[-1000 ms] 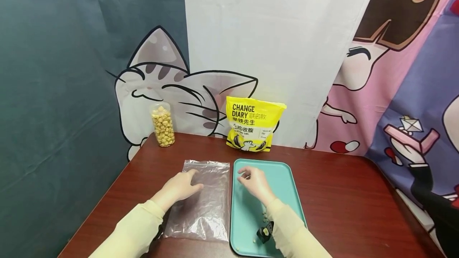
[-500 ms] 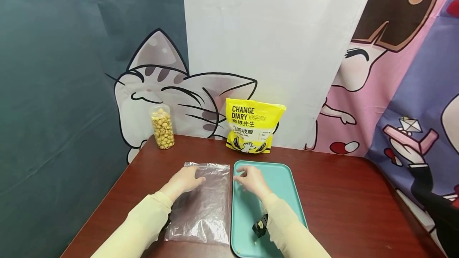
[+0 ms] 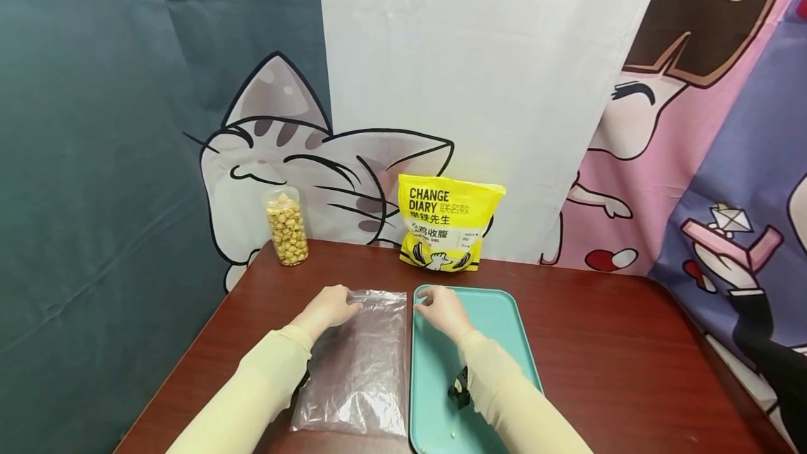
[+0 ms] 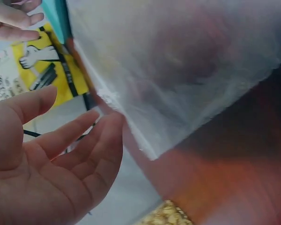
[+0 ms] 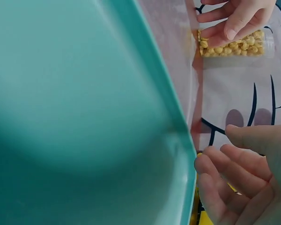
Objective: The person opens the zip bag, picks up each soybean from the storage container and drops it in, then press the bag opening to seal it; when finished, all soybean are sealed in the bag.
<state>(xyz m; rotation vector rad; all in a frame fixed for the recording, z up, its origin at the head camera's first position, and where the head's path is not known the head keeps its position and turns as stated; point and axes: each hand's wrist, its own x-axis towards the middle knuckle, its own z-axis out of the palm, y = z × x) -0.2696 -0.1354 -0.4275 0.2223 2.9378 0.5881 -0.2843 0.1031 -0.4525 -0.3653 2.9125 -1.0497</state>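
Observation:
A clear zip bag (image 3: 368,377) lies flat on the table. My left hand (image 3: 330,308) is over its top left corner. In the left wrist view the fingers (image 4: 100,150) are slightly bent, thumb apart, and their tips are at the bag's edge; whether they touch it I cannot tell. To the bag's right lies a turquoise tray (image 3: 435,370) with a few small crumbs on it. My right hand (image 3: 446,312) hovers at the tray's top left corner. The right wrist view has its fingers (image 5: 234,173) loosely bent, with nothing between them.
A clear jar of popcorn (image 3: 287,230) stands at the back left of the brown table (image 3: 605,356). A yellow snack pouch (image 3: 447,223) stands upright behind the tray. Cartoon-printed curtains (image 3: 492,76) hang right behind the table.
My left hand has moved forward and right to the bag's top corner. The right hand has stayed near the tray's top left corner, shifting only slightly.

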